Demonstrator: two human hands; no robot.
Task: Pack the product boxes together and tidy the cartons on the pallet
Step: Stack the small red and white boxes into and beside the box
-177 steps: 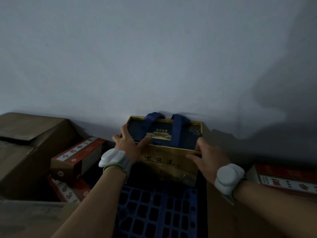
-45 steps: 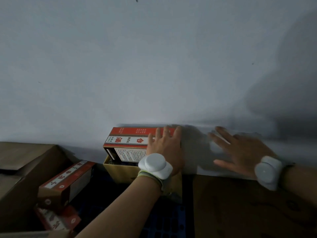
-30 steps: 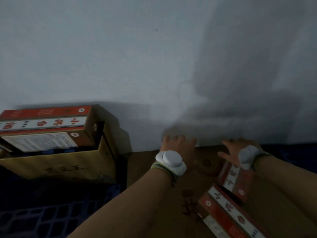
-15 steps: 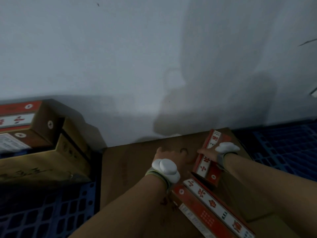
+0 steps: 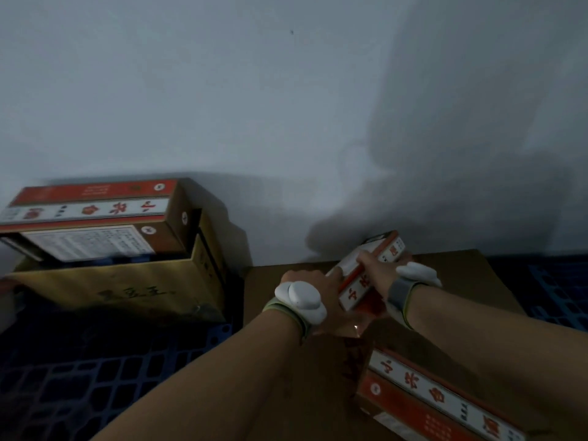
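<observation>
Both my hands grip one red and white product box (image 5: 361,283), tilted up off the top of a flat brown carton (image 5: 458,275). My left hand (image 5: 321,289) holds its near left side and my right hand (image 5: 377,272) clasps its top edge. A second red and white product box (image 5: 426,399) lies on the same carton, close to me at the lower right. At the left, a third red product box (image 5: 95,214) rests on top of a yellow carton (image 5: 127,291) against the wall.
A blue plastic pallet (image 5: 63,377) shows at the lower left and again at the far right (image 5: 556,288). A pale grey wall (image 5: 254,106) stands right behind the cartons. The scene is dim.
My right hand has lifted the far red box up off the brown carton and my left hand has come onto it. The view has swung slightly left.
</observation>
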